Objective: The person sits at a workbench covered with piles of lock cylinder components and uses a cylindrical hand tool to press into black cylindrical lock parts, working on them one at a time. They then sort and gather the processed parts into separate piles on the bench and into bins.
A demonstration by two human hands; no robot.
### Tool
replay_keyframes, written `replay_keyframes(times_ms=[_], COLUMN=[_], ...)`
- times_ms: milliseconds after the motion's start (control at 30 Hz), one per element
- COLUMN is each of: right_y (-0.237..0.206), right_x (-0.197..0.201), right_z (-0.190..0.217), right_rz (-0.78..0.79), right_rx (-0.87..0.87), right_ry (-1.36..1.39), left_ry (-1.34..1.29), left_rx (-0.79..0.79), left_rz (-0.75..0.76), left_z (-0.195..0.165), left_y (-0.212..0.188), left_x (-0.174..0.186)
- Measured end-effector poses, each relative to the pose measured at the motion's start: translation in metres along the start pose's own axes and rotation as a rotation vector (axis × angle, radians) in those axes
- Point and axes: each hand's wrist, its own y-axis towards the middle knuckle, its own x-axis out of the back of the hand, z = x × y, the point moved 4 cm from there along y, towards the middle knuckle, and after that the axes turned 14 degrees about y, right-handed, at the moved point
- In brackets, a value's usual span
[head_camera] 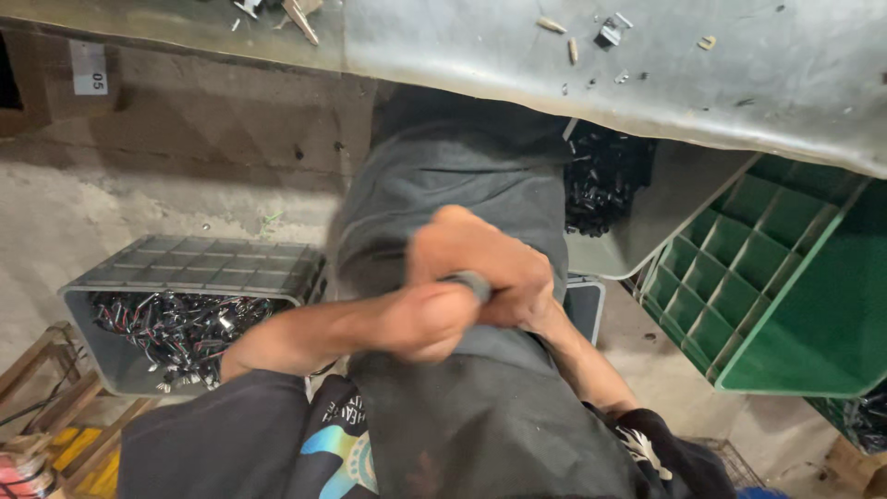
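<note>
Holding both hands together over my lap, I see a short dark cylinder lying crosswise between them. My right hand has its grip closed over it; my left hand is fisted just beside, its hold unclear.

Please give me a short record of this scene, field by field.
Left hand: fist closed on a small dark object
Right hand: wrapped over the same object, touching the left
Beneath the hands: dark cloth over the lap
Person's left: grey crate of dark wired parts
Person's right: green gridded crate, tilted
Above: grey worktop with scraps
</note>
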Motion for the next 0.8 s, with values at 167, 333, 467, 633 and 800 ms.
replay_keyframes(times_ms=[167, 333, 467, 633, 800], right_y=[-0.005, 0.012, 0.012, 0.024, 0.051], right_x=[-0.008, -0.004, -0.014, -0.024, -0.016], right_z=[0.010, 0.008, 0.022, 0.009, 0.016], right_rz=[0.012, 0.044, -0.024, -0.402, -0.567], right_rx=[-0.109, -0.048, -0.195, -0.528, -0.497], right_ry=[-0.012, -0.024, 0.192, 1.037, 1.545], left_ry=[-0.058, -0.073, -0.118, -0.108, -0.216], left_rx=[0.028, -0.212, -0.069, 0.110, 0.089], left_rz=[-0.001, 0.285, -0.133, -0.515, -0.648], left_z=[0.006, 0.039, 0.023, 0.021, 0.054], left_y=[-0.039, -0.024, -0.050, -0.087, -0.084], left_x=[0.004, 0.006, 0.008, 0.017, 0.019])
